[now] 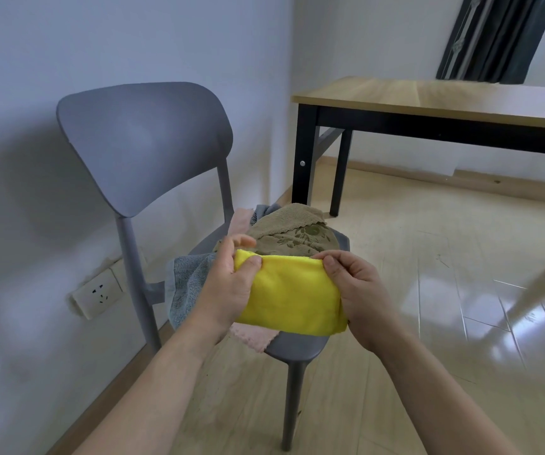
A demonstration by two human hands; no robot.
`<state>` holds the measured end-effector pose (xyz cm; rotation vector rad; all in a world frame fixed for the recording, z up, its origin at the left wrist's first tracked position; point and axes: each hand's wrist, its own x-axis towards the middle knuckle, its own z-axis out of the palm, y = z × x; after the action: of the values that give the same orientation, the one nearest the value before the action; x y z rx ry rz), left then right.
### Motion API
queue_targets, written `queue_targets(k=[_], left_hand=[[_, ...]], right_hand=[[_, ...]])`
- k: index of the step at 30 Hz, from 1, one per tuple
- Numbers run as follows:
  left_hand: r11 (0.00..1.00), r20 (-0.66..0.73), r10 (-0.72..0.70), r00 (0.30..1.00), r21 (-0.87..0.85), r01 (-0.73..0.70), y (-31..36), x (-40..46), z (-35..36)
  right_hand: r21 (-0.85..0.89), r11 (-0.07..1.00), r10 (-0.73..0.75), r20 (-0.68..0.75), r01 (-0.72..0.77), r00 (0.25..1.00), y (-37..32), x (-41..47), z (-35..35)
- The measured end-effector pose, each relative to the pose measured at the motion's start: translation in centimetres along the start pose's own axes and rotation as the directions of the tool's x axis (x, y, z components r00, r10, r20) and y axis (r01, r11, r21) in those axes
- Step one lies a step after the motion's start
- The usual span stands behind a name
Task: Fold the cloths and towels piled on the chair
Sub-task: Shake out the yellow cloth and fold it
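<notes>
A: What is seen first, by size?

B: A wooden tabletop (445, 96) on black legs is seen at the right, by the wall. A grey chair (146, 142) is placed left of it, and its seat is covered by a pile of cloths.

A: How is the pile made up?

B: A brown towel (292, 234) with a leaf pattern is laid on top. A grey-blue towel (187, 284) is draped over the seat's left edge, and a pink cloth (254, 336) is spread underneath, at the front.

A: And the yellow cloth (292, 293)?

B: It is held folded above the pile, at the seat's front. Its left top corner is pinched by the left hand (228, 287), thumb on the near face. The right end is clamped in the grip of the right hand (360, 290), fingers curled round it.

A: Anything smaller?

B: A wall socket (98, 295) is mounted low, behind the chair leg
</notes>
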<state>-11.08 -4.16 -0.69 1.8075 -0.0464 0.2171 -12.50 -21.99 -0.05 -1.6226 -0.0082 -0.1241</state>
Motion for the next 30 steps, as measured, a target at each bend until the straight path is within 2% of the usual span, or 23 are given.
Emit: queue_targets(k=[3,7,10,12,14,16,18,20,21,22,23,26,30], left_hand=[[0.999,0.021,-0.025,0.999,0.021,0.025,-0.2,-0.1,0.0],[0.999,-0.067,0.046,0.997,0.004,-0.046,-0.2,-0.2,0.2],[0.995,-0.117,0.100,0.988,0.013,-0.099,0.1,-0.4,0.4],[0.993,-0.126,0.119,0.985,0.024,-0.117,0.3,-0.5,0.5],[0.992,-0.136,0.129,0.982,0.027,-0.126,0.3,-0.7,0.6],[0.992,-0.157,0.130,0.979,0.018,-0.129,0.2,-1.1,0.5],[0.999,-0.159,0.049,0.986,0.006,-0.049,0.0,-1.4,0.4],[0.983,-0.088,-0.180,0.980,0.014,0.182,-0.3,-1.6,0.3],[0.952,-0.024,-0.306,0.952,0.008,0.306,-0.4,-1.7,0.3],[0.919,0.030,-0.394,0.919,-0.005,0.394,-0.6,-1.9,0.3],[0.906,0.053,-0.422,0.905,-0.004,0.423,-0.8,-2.1,0.5],[0.932,-0.007,-0.363,0.932,0.009,0.363,-0.5,-2.2,0.9],[0.985,-0.010,-0.171,0.985,0.010,0.172,2.1,-0.8,0.6]], right_hand=[[-0.038,0.999,-0.029,-0.049,0.027,0.998,0.7,0.3,-0.1],[-0.006,0.999,-0.042,-0.091,0.042,0.995,0.9,0.4,0.4],[0.030,0.989,0.143,-0.033,-0.142,0.989,0.8,0.4,0.6],[-0.028,0.960,0.279,0.023,-0.278,0.960,0.8,0.5,0.7],[-0.084,0.940,0.336,0.060,-0.331,0.940,0.9,0.4,0.9],[-0.076,0.955,0.291,0.026,-0.288,0.956,0.8,0.3,1.3],[-0.059,0.976,0.205,-0.053,-0.208,0.977,0.8,0.2,1.5],[-0.071,0.990,0.115,-0.112,-0.124,0.987,0.6,-0.1,1.6],[-0.095,0.993,0.065,-0.131,-0.077,0.989,0.5,-0.4,1.7],[-0.122,0.992,0.019,-0.146,-0.037,0.989,0.4,-0.6,1.7],[-0.145,0.989,-0.017,-0.154,-0.006,0.988,0.3,-0.8,1.8],[-0.159,0.987,-0.057,-0.184,0.028,0.981,0.0,-1.4,2.1],[-0.182,0.983,-0.048,-0.191,0.012,0.980,-1.5,-0.6,1.4]])
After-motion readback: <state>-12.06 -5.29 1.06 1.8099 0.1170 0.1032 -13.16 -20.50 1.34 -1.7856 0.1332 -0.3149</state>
